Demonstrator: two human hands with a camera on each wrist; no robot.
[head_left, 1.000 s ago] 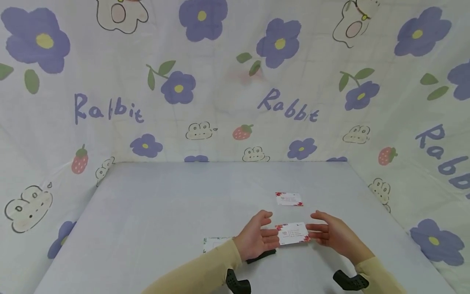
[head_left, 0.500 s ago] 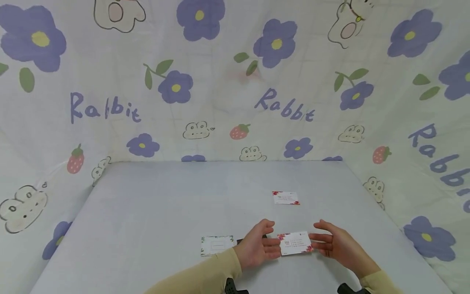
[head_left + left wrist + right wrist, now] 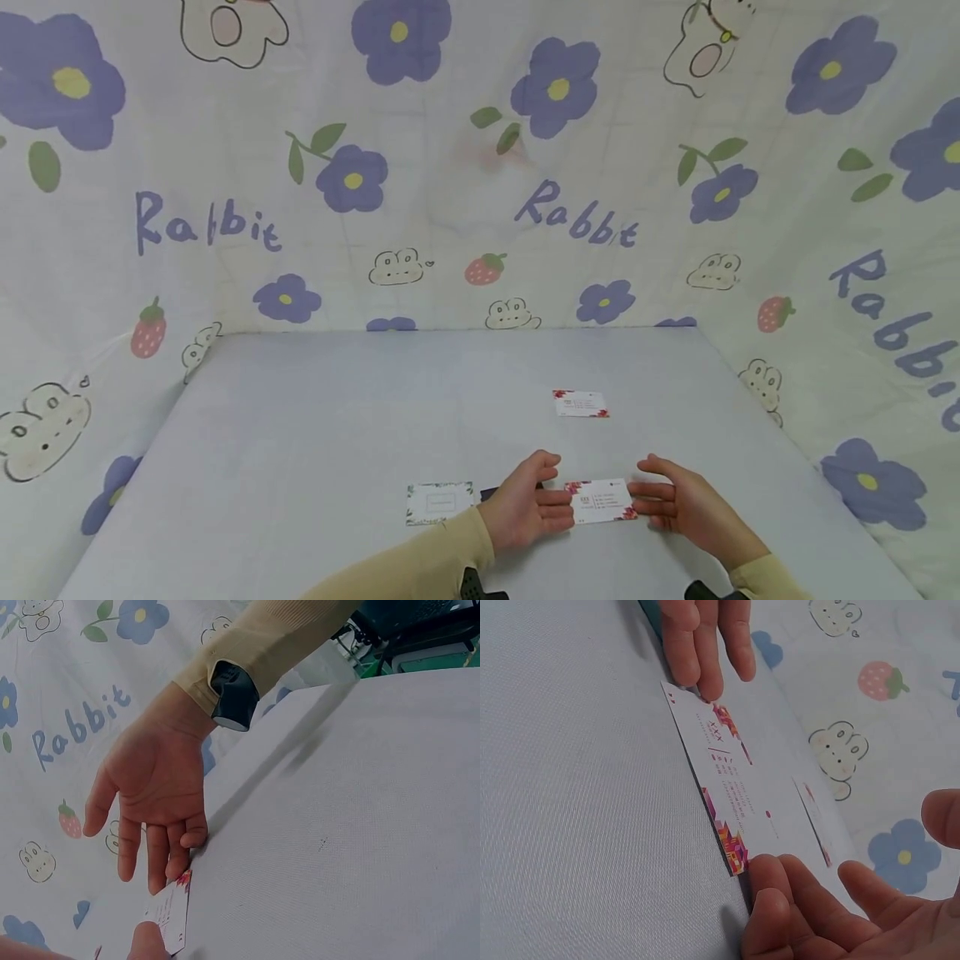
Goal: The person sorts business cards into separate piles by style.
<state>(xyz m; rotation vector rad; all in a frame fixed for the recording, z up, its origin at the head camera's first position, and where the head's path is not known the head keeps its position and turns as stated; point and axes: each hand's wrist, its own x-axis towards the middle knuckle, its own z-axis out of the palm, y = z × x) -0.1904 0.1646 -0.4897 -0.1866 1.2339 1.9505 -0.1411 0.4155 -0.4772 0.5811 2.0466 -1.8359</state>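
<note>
In the head view a white business card [image 3: 600, 502] with red floral corners lies on the table between both hands. My left hand [image 3: 527, 505] touches its left edge with nearly straight fingertips. At the right edge my right hand [image 3: 693, 508] touches it likewise, thumb held apart above. The right wrist view shows the card [image 3: 727, 780] close up, with orange and pink corner patterns and small print. The left palm [image 3: 157, 772] faces the left wrist camera. Farther back lies a similar red-cornered card [image 3: 581, 404].
A white card with a green leafy border [image 3: 440, 503] lies left of my left hand. A dark flat thing [image 3: 489, 493] is mostly hidden behind that hand. Floral cloth walls [image 3: 450, 167] enclose the table [image 3: 337, 400] at back and sides.
Both hands and the card between them have come nearer to me, away from the far card. The leafy card now shows fully. Over the last half second they have hardly moved.
</note>
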